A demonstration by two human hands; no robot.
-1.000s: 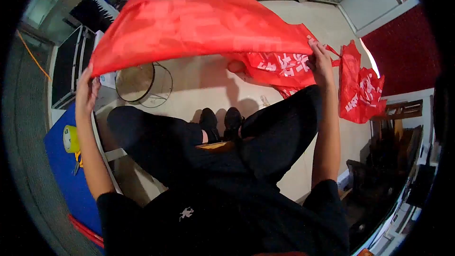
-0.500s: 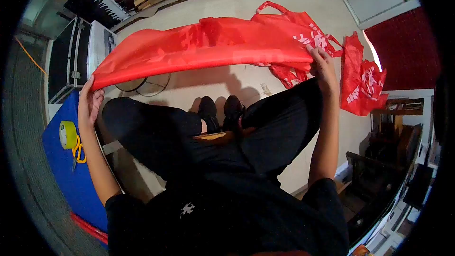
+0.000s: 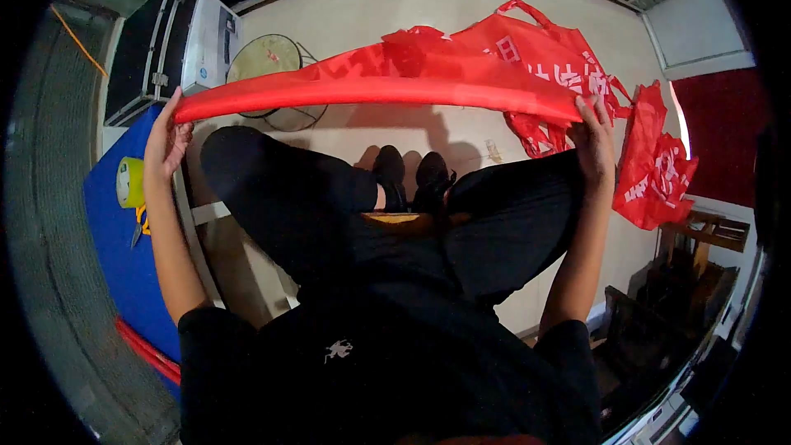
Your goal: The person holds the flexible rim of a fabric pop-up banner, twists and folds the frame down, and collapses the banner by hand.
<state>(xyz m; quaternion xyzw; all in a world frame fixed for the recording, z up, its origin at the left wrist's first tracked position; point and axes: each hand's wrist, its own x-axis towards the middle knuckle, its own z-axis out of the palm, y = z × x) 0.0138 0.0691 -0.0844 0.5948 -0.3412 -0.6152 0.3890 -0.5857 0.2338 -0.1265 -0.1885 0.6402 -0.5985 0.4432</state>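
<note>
A long red sheet [image 3: 371, 92] stretches across above my knees, its near edge folded over into a narrow band. My left hand [image 3: 168, 144] pinches the band's left end, thumb and fingers closed on it. At the other end my right hand [image 3: 595, 140] grips the edge with its fingertips. Behind the sheet's right part spreads red bag-like material [image 3: 548, 53] with a handle loop and white lettering; whether it joins the sheet I cannot tell. Another crumpled red piece [image 3: 651, 165] with white print lies farther right.
On a blue surface [image 3: 111, 222] at my left are a yellow-green tape roll [image 3: 130, 182], yellow-handled scissors [image 3: 141, 226] and red strips [image 3: 150, 352]. A round stool [image 3: 265, 56], a white box [image 3: 210, 41] and a black case [image 3: 148, 53] stand beyond my left hand.
The red sheet looks narrower from front to back, and the stool's top now shows behind it. Both hands still hold its ends. My view has shifted a little.
</note>
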